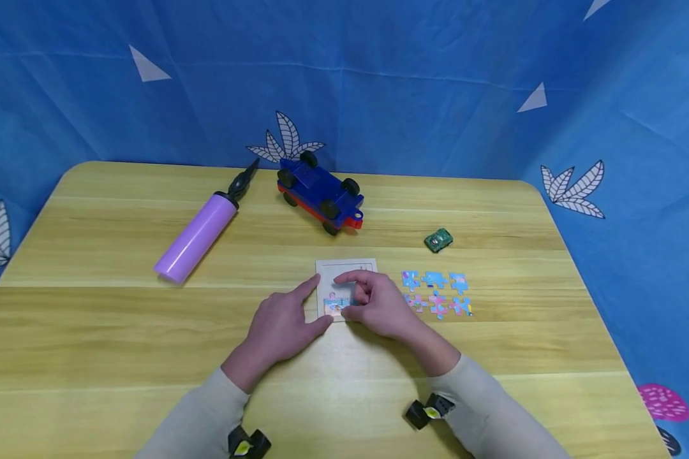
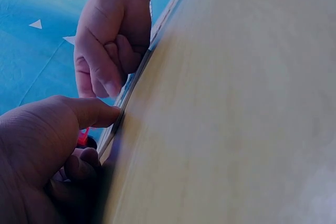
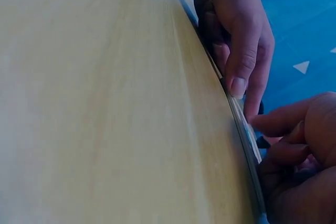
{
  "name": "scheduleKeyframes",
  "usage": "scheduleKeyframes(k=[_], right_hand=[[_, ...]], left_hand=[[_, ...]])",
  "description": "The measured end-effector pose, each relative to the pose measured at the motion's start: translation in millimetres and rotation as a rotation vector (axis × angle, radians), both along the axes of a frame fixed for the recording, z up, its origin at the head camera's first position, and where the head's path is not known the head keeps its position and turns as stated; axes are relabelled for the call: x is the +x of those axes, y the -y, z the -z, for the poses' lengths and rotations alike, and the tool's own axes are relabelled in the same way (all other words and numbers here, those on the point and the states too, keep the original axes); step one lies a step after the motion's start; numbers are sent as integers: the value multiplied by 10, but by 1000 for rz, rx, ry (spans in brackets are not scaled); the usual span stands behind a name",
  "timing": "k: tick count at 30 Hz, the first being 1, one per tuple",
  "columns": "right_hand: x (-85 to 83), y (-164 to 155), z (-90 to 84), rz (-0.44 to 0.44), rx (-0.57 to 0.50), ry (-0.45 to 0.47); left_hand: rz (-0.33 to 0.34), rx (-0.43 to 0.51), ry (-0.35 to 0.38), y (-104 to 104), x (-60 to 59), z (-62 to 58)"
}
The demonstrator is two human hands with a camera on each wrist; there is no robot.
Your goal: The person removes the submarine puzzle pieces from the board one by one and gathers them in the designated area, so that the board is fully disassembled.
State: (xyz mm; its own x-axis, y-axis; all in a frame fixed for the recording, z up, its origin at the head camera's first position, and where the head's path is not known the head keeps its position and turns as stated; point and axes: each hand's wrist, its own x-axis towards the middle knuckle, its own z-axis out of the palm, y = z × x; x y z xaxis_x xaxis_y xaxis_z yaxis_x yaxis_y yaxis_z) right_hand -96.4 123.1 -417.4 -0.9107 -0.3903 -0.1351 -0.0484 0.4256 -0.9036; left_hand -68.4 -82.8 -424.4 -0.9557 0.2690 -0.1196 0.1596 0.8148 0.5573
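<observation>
A white puzzle board [image 1: 347, 264] lies on the table between both hands. In its lower part sit joined colourful jigsaw pieces [image 1: 334, 305], partly covered by my right hand. My left hand [image 1: 281, 324] touches the board's near-left corner, its forefinger along the left side and its thumb at the near edge; in the left wrist view the thumb [image 2: 100, 113] rests against that edge. From the right, my right hand [image 1: 379, 305] rests over the board. Its thumb tip touches the jigsaw pieces, its forefinger arches above the bare part and its other fingers are bent under.
Two rows of loose jigsaw pieces [image 1: 436, 290] lie right of the board. Behind them is a small green toy car [image 1: 439, 240]. An upturned blue and red toy vehicle [image 1: 321, 191] and a purple hand pump [image 1: 198, 236] lie farther back. Blue patterned cloth [image 1: 379, 89] hangs behind the table.
</observation>
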Motion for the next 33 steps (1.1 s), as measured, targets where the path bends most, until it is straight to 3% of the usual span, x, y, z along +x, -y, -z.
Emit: scheduleKeyframes(k=[23,33], right_hand=[[-70,35,-41,-104,78,36],[-69,50,-35,-98,29,69]], left_hand=[[5,8,-3,9,-2,-6],[9,23,-15,19,-1,11]])
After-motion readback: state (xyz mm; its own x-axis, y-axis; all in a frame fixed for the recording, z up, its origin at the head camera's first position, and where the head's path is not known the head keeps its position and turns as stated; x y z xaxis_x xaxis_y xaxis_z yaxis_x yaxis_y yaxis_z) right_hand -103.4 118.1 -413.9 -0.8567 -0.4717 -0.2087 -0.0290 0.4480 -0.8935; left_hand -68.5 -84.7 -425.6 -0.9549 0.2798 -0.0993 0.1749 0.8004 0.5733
